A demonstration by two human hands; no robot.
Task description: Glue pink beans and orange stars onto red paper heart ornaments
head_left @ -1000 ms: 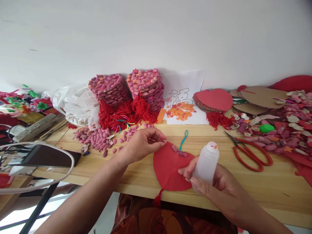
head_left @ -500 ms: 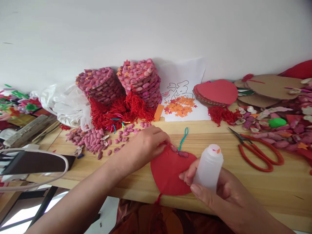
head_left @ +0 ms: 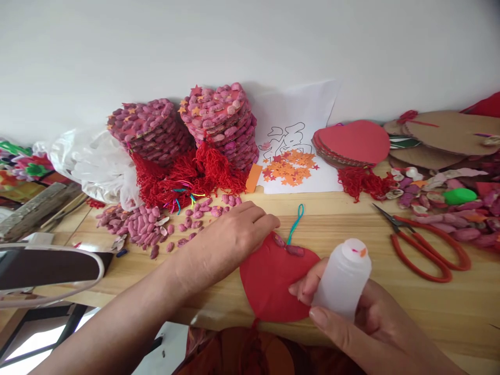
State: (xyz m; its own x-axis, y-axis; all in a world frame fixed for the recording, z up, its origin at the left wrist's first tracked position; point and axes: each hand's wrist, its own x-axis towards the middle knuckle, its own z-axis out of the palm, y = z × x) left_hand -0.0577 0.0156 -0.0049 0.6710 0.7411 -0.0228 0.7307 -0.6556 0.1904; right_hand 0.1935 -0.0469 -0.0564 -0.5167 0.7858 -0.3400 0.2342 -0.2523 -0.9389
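Note:
My left hand bends over the upper left edge of a red heart-shaped card, fingers close together. Its fingertips are hidden, so I cannot see what is in them. Two pink-dyed peanuts sit along the card's top beside a teal cord loop. My right hand is closed around a whitish plastic bottle, held tilted over the card's right side. Pink and orange marks show on the bottle's upper end. A red cord hangs from the card's lower tip at the table edge.
Loose pink peanuts lie left of the card. Behind stand stacks of peanut-covered hearts with red tassels. Orange paper stars rest on a white sheet. Red-handled scissors and plain hearts are at right.
The view has shifted slightly. My left hand's fingers have lifted a little and straightened somewhat at the card's edge. My right hand keeps hold of the bottle.

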